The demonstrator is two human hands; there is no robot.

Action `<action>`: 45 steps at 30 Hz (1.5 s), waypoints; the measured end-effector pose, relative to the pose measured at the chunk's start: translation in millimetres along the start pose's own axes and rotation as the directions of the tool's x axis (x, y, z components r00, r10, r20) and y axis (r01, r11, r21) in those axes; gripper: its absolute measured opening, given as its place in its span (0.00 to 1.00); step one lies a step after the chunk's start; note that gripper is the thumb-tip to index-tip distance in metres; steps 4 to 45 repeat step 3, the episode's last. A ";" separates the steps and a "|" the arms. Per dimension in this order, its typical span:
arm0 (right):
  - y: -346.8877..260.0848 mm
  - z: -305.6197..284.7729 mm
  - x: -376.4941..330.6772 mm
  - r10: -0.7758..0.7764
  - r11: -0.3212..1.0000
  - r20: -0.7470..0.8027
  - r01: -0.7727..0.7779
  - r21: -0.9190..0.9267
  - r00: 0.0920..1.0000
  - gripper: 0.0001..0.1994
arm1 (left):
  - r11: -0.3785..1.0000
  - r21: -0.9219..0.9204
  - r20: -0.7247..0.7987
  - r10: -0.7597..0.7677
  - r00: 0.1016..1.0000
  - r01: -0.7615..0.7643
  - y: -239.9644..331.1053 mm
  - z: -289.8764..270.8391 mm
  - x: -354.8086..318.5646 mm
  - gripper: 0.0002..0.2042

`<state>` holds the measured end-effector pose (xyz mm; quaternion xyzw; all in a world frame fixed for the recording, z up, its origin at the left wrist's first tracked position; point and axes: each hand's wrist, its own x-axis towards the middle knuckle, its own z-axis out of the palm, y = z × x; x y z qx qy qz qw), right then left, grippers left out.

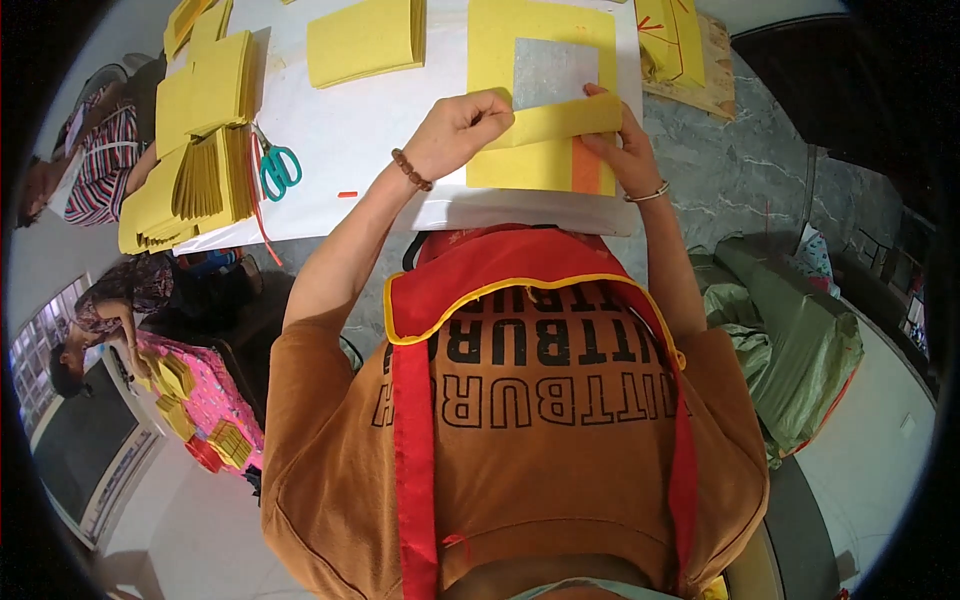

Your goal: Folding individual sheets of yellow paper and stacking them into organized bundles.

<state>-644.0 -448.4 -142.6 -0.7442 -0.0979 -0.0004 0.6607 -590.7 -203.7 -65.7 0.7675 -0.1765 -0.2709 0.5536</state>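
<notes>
Both hands folding yellow paper on the table.
Left hand [462, 125] and right hand [622, 148] each pinch the folded yellow sheet [560, 120]; teal scissors [279, 168] lie well apart.

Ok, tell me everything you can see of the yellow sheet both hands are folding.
The yellow sheet looks like thin paper, square, with a silver foil rectangle in its middle and an orange strip near its lower right edge. It lies flat on the white table, just ahead of the person's chest. A band of it, or a separate yellow strip, I cannot tell which, is lifted across the lower part. The left hand pinches that band's left end; the right hand presses its right end.
</notes>
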 end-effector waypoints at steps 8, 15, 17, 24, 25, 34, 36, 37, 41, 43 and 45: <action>7.2 0.5 -1.7 -0.057 0.997 0.008 0.057 -0.044 0.998 0.26 | 0.970 -0.007 0.221 0.237 0.946 -0.242 3.3 -19.1 -10.4 0.26; 7.2 0.5 -1.7 -0.057 0.997 0.008 0.057 -0.044 0.998 0.26 | 0.970 -0.007 0.221 0.237 0.946 -0.242 3.3 -19.1 -10.4 0.26; 7.2 0.5 -1.7 -0.057 0.997 0.008 0.057 -0.044 0.998 0.26 | 0.970 -0.007 0.221 0.237 0.946 -0.242 3.3 -19.1 -10.4 0.26; 7.2 0.5 -1.7 -0.057 0.997 0.008 0.057 -0.044 0.998 0.26 | 0.970 -0.007 0.221 0.237 0.946 -0.242 3.3 -19.1 -10.4 0.26; 7.2 0.5 -1.7 -0.057 0.997 0.008 0.057 -0.044 0.998 0.26 | 0.970 -0.007 0.221 0.237 0.946 -0.242 3.3 -19.1 -10.4 0.26; 7.2 0.5 -1.7 -0.057 0.997 0.008 0.057 -0.044 0.998 0.26 | 0.970 -0.007 0.221 0.237 0.946 -0.242 3.3 -19.1 -10.4 0.26; 7.2 0.5 -1.7 -0.057 0.997 0.008 0.057 -0.044 0.998 0.26 | 0.970 -0.007 0.221 0.237 0.946 -0.242 3.3 -19.1 -10.4 0.26; 7.2 0.5 -1.7 -0.057 0.997 0.008 0.057 -0.044 0.998 0.26 | 0.970 -0.007 0.221 0.237 0.946 -0.242 3.3 -19.1 -10.4 0.26; 7.2 0.5 -1.7 -0.057 0.997 0.008 0.057 -0.044 0.998 0.26 | 0.970 -0.007 0.221 0.237 0.946 -0.242 3.3 -19.1 -10.4 0.26; 7.2 0.5 -1.7 -0.057 0.997 0.008 0.057 -0.044 0.998 0.26 | 0.970 -0.007 0.221 0.237 0.946 -0.242 3.3 -19.1 -10.4 0.26; 7.2 0.5 -1.7 -0.057 0.997 0.008 0.057 -0.044 0.998 0.26 | 0.970 -0.007 0.221 0.237 0.946 -0.242 3.3 -19.1 -10.4 0.26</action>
